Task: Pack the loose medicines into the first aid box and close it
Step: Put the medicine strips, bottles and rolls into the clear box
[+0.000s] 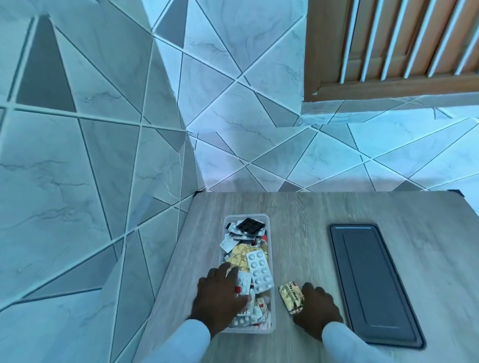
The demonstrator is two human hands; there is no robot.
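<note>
A clear plastic first aid box (268,221) stands open on the table, filled with several blister strips, among them a white pill strip (260,269) and a black one (249,226). My left hand (219,296) lies over the box's near left part, fingers on the strips inside. Just right of the box, a gold foil medicine strip (291,296) lies on the table. My right hand (317,307) pinches that strip at its right edge. The dark grey lid (374,282) lies flat on the table to the right.
The wooden table (304,214) stands in a corner of tiled walls. Its left edge runs close beside the box. A slatted wooden door is at the upper right.
</note>
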